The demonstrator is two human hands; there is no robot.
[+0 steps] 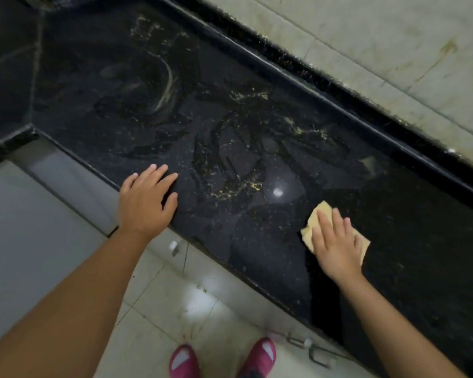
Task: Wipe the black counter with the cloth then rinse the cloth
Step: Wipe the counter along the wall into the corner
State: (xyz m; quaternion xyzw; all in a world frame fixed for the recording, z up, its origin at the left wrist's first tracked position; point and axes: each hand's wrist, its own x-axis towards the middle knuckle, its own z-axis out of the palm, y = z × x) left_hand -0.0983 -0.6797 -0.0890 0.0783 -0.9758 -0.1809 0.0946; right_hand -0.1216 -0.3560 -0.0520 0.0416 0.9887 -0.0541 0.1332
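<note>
Pink shoes [221, 360] stand on the pale floor tiles [159, 304] below the black tabletop [257, 148]. The right hand [336, 244] lies flat, fingers spread, pressing the yellow cloth [318, 212] onto the tabletop near its front edge. The left hand [145, 203] rests open on that edge, holding nothing. Yellowish smears [238, 190] lie between the hands; one loaded pass could simply drag that grime across instead of lifting it.

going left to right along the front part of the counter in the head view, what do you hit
left hand flat on the black counter edge → yellow residue smear → bright light reflection → yellow cloth under the right hand
</note>
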